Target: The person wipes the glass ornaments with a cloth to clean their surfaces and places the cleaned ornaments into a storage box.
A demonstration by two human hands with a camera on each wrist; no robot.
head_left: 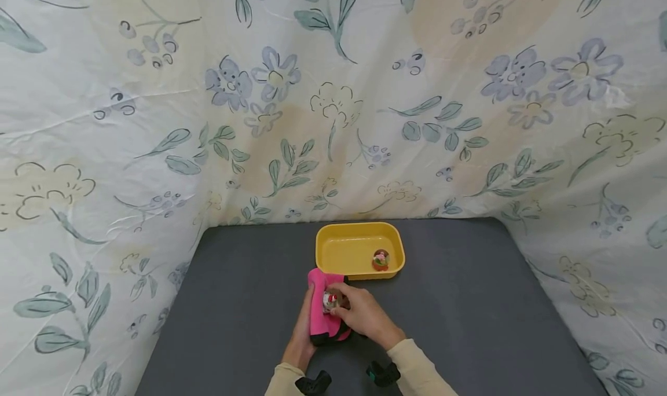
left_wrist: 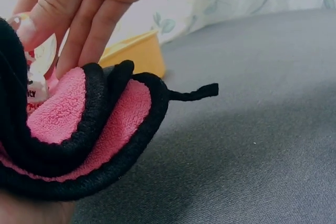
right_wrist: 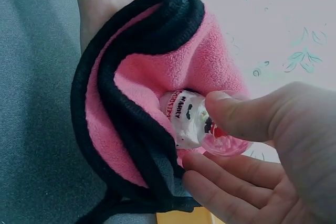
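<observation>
A pink cloth with black edging [head_left: 316,318] lies folded in my left hand [head_left: 300,331], which holds it from the left and below. Nestled in its folds is a small snow globe [right_wrist: 188,119] with a white lettered base and a clear dome. My right hand [head_left: 369,316] pinches the dome between thumb and fingers; the right wrist view shows the thumb [right_wrist: 236,114] on top. Much of the left hand is hidden behind the cloth. A second small globe-like ornament [head_left: 381,260], reddish at its base, sits in the yellow tray [head_left: 341,254] just beyond the hands.
The tray stands near the back of the dark grey table [head_left: 469,315]. Floral fabric [head_left: 333,193] hangs behind the table and along both sides. A black loop [left_wrist: 194,95] sticks out from the cloth's edge. Black straps are on both wrists.
</observation>
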